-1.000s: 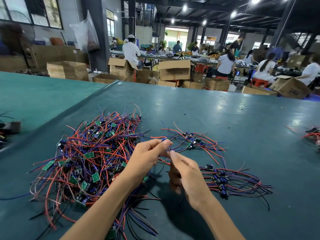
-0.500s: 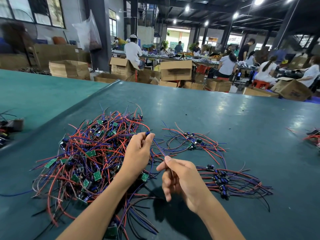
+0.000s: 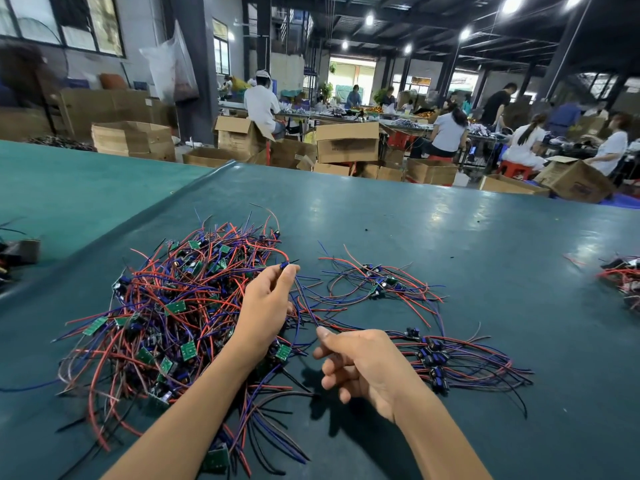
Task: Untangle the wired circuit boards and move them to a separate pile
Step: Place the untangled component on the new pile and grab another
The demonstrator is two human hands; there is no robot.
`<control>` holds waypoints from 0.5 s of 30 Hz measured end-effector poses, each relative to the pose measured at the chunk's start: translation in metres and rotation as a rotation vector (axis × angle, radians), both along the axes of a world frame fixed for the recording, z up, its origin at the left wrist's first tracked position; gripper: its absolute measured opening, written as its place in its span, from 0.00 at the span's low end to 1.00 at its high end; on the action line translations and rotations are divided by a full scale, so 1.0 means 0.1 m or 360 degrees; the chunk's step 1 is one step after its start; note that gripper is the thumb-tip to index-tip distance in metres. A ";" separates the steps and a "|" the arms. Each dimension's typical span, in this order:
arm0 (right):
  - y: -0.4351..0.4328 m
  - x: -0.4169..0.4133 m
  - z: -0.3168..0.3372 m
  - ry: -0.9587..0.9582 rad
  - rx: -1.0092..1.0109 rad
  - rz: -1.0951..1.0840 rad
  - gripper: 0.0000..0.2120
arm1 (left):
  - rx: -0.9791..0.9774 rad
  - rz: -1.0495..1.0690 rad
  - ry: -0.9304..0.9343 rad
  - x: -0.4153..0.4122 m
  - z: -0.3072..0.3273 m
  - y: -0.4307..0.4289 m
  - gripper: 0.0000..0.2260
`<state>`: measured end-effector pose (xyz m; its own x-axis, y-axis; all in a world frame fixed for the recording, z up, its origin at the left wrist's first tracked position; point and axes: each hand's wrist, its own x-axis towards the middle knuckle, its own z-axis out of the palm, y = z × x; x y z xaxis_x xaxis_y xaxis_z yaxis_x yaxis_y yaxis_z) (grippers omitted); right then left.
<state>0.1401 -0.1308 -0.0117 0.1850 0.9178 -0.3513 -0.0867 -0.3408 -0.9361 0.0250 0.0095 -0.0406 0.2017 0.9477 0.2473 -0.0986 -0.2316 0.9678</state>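
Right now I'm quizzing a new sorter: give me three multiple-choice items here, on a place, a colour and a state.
1. The big tangled pile lies: A. on the left, by the left hand; B. at the far right; C. in a box.
2. Its small boards are: A. white; B. green; C. yellow.
3. The left hand: A. lies flat; B. holds a box; C. pinches a wire.
Key: A, it spreads beside that hand; B, green squares show among wires; C, fingertips close on a wire end.

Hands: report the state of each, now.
Left hand: pinches a blue wire end at its fingertips.
Right hand: pinches a thin wire between thumb and finger.
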 end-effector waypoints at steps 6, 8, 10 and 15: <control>-0.01 0.03 0.02 0.0025 0.0041 0.0049 0.13 | -0.0026 -0.0038 -0.0053 -0.01 -0.02 0.02 0.09; -0.03 0.05 0.04 0.0051 0.0034 0.0174 0.11 | -0.0045 -0.0044 -0.0063 -0.01 -0.02 0.02 0.09; -0.04 0.06 0.06 0.0074 0.0044 0.0283 0.10 | -0.0049 -0.0040 -0.0070 -0.01 -0.01 0.01 0.09; -0.05 0.09 0.07 0.0080 0.0032 0.0382 0.11 | -0.0036 -0.0036 -0.0071 0.00 0.00 0.01 0.10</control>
<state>0.1486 -0.1361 -0.0044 -0.0566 0.9403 -0.3357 -0.0523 -0.3385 -0.9395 0.0249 0.0101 -0.0404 0.2125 0.9485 0.2348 -0.1466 -0.2067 0.9674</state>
